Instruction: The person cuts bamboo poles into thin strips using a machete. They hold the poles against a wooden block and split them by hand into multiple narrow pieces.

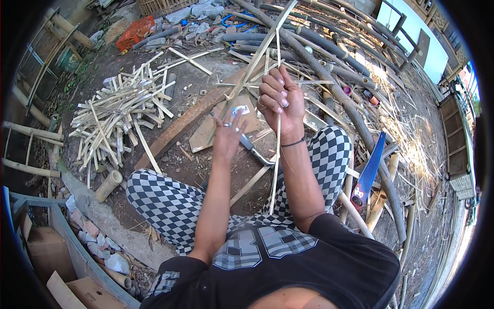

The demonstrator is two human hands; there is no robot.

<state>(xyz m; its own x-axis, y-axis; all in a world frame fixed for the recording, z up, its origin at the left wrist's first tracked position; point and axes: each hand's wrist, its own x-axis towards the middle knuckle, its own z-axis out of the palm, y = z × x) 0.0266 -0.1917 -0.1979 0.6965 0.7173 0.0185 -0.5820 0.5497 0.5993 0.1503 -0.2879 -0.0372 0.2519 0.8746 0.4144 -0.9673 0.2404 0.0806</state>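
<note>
My right hand (280,100) is closed around a thin pale bamboo strip (278,149), which hangs from the fist down toward my lap. Above the fist the strip runs up to a longer split bamboo slat (256,62), meeting it near its upper part. My left hand (230,131) is raised beside the slat's lower end, palm away from me, fingers apart and slightly blurred. Whether it touches the slat is hard to see. Just beyond my crossed legs lies a tool with a dark handle and shiny curved metal end (254,150), partly beside a brown flat board (203,135).
A heap of cut bamboo sticks (121,110) lies at left, beside a long wooden beam (193,116). A blue handsaw (369,172) rests to my right near bamboo poles (355,105). At the far left sits an orange crate (135,33); cardboard boxes (49,247) stand near left.
</note>
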